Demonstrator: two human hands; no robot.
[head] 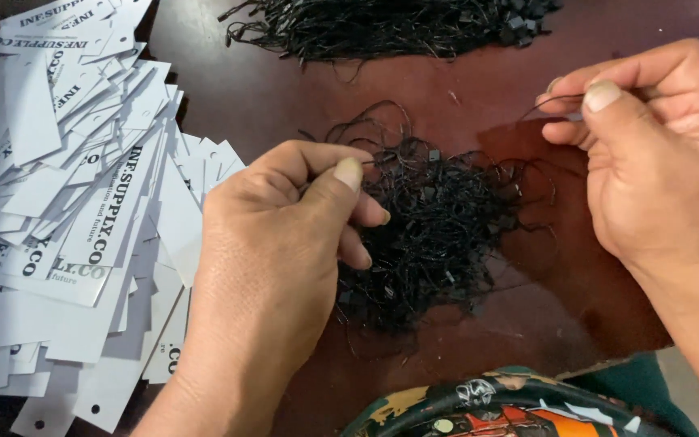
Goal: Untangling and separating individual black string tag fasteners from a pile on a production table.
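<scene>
Apparently a single black string is being teased free of a tangle. The left hand [273, 267] pinches thumb against forefinger on a thin loop at the near-left edge of the tangled pile of black strings [438, 235], its other fingers curled in. The right hand [657, 162] is likewise closed in a pinch, holding the far end of a fine thread [556, 101] up at the right, above the table. Whether both hands hold the very same string is hard to tell, since the thread is lost against the dark pile.

The pile lies between the hands on the dark red table [285, 89], touching the left fingertips and a little apart from the right hand. A second heap of strings [382, 28] sits far off at the top; white paper tags [82, 202] spread at the left.

By my reading, the next move calls for a gentle, steady pull so neighbouring loops do not snag.
</scene>
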